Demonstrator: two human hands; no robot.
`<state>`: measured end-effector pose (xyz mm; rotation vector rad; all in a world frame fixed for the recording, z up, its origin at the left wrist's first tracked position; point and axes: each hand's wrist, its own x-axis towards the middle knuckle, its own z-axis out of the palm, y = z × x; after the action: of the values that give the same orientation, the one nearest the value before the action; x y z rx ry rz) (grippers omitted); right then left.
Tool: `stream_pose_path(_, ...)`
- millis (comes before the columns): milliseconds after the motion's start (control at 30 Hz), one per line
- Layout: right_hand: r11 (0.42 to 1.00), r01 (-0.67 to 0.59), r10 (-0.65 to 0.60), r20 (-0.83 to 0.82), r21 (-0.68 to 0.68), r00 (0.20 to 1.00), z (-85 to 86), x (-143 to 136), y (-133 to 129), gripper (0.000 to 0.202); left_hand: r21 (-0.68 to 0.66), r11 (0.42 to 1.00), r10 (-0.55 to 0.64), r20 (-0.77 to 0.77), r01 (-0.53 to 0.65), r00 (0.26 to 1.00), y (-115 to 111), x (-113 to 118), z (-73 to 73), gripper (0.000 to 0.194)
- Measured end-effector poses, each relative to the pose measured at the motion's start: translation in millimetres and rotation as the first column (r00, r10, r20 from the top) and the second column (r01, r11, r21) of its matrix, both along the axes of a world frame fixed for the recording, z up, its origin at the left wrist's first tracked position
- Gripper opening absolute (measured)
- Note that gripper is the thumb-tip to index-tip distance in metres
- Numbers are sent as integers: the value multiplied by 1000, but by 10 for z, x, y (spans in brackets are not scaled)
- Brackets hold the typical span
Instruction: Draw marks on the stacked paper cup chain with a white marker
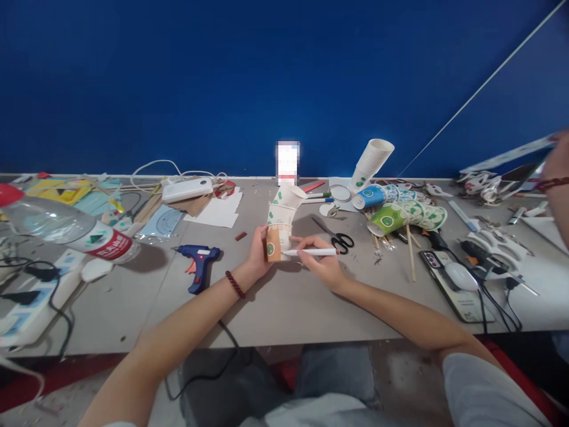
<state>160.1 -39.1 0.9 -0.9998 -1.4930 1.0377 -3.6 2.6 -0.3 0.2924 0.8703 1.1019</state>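
Head view: the left hand's fingers grasp stacked paper cups; right of them, the right hand's fingers pinch a marker, tip at the cups. Stacking looks done; marking left, unclear.

a white marker points at stacked paper cups.
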Motion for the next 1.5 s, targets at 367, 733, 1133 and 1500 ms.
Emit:
stream_pose_path(367, 996, -90, 90, 6, 23, 996, 61, 9, -19, 22, 25, 999, 28, 7, -29, 1000, -4, 5, 11, 36)
stream_pose_path(733, 990, 9, 3, -86, 138, 996, -4, 101, 111, 25, 55, 998, -40, 71, 36, 997, -46, -18, 95, 37)
stream_pose_path(1133, 985, -15, 29, -80, 169, 996, 30, 81, 93, 15, 62, 991, -117, -63, 121, 991, -41, -27, -6, 37)
stream_pose_path(1500, 986, 19, -5, -83, 167, 997, -6, 61, 114, 9, 180, 969, -159, -58, 167, 986, -43, -21, -34, 37)
